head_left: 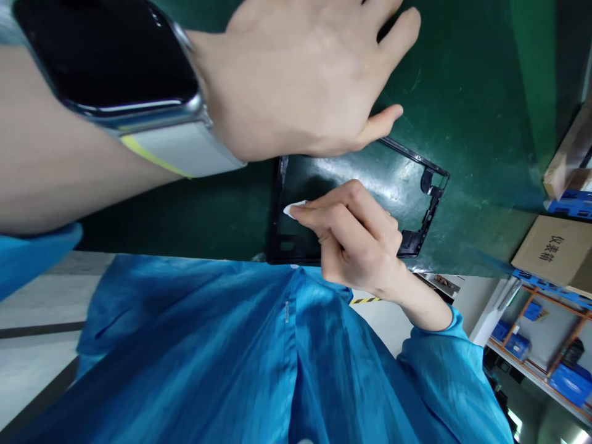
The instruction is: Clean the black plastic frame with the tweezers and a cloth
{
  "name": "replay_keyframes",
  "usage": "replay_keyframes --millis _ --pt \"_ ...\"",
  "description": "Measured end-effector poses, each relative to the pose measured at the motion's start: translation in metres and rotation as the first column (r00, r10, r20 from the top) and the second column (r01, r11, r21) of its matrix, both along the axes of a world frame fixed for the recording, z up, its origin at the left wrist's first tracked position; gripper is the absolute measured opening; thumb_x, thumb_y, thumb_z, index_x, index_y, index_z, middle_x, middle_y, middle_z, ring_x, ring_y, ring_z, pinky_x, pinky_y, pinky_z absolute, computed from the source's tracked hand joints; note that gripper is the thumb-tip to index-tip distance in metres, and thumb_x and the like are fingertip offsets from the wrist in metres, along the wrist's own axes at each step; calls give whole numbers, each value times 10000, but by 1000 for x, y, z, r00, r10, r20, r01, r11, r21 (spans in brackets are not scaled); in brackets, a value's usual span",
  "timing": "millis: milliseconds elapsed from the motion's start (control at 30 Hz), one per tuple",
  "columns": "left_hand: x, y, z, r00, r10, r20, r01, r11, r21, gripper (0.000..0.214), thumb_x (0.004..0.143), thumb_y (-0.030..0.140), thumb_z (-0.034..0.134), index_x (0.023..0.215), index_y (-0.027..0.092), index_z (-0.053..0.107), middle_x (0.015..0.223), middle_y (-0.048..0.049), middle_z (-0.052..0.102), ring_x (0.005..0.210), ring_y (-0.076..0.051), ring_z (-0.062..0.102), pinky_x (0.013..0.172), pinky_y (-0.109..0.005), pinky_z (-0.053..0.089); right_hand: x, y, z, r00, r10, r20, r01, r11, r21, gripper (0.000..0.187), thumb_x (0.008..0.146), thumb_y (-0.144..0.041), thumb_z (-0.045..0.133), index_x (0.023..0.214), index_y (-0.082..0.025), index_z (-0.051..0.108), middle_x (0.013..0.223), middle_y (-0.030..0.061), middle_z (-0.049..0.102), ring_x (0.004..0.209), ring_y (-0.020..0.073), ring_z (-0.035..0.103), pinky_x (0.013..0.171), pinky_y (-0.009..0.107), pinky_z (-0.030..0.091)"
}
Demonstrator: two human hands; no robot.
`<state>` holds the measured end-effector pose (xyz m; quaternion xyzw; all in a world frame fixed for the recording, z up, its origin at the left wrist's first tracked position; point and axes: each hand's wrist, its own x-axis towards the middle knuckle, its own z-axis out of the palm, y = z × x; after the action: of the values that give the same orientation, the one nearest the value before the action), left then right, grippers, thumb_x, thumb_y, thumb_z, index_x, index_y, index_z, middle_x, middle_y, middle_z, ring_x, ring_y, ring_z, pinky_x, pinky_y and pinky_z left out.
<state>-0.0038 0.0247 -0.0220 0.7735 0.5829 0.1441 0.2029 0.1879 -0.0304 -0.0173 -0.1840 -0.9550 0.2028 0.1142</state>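
Observation:
On the green table top (185,216) lies a thin black rectangular frame (428,213) with small cut-outs and corner brackets. My right hand (356,234) is closed in a pinch over its near left part. A small white wipe (295,208) shows between the fingertips, close to the frame's left side bar. My left hand (309,74) reaches across from the left, back of the hand up and fingers spread, covering part of the frame's far edge. Whether its underside touches the frame is hidden, and some fingertips are cut off by the picture's top edge.
A watch (106,61) is on my left wrist. The table's near edge runs right against my blue jacket (208,345). To the right are a cardboard box (552,250) on a blue pallet-like base and a shelf with blue bins (571,382).

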Motion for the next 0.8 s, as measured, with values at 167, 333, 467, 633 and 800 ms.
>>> replay_keyframes --millis 167,333,467,633,800 --pt "-3 0 -1 999 20 49 -21 1000 4 744 1061 476 289 1666 69 139 1745 -292 226 1602 -615 296 1318 -896 125 -12 1 0 982 -80 -173 76 997 -27 170 1065 -97 532 1103 -165 682 988 16 663 917 57 660 874 175 593" --pt "-2 -1 -4 996 7 91 -11 999 43 708 1055 445 325 1671 133 172 1753 -243 255 1622 -605 274 1326 -888 98 -13 2 2 994 -99 -39 100 994 51 234 1065 -82 490 1096 -206 686 1027 3 674 893 62 632 864 191 577" --pt "0 -1 -4 996 12 90 -16 999 46 710 1043 437 320 1676 164 155 1756 -227 257 1621 -602 281 1311 -893 118 -14 1 2 991 -97 -95 104 992 71 218 1072 -84 491 1085 -183 684 1027 15 680 858 59 627 813 199 563" --pt "1 -1 4 998 34 45 -34 999 -22 757 1024 453 296 1657 62 158 1740 -281 239 1617 -604 288 1331 -852 141 -17 -1 1 986 -127 -104 134 989 63 178 1087 -110 509 1084 -173 676 1002 10 680 856 57 621 812 198 544" --pt "2 -3 5 999 31 11 -31 999 -33 755 1017 429 270 1649 42 127 1734 -306 216 1599 -623 293 1276 -885 209 -21 -4 -1 973 -153 -170 184 967 178 179 1072 -111 559 944 -166 671 946 -2 670 810 55 605 745 214 524"
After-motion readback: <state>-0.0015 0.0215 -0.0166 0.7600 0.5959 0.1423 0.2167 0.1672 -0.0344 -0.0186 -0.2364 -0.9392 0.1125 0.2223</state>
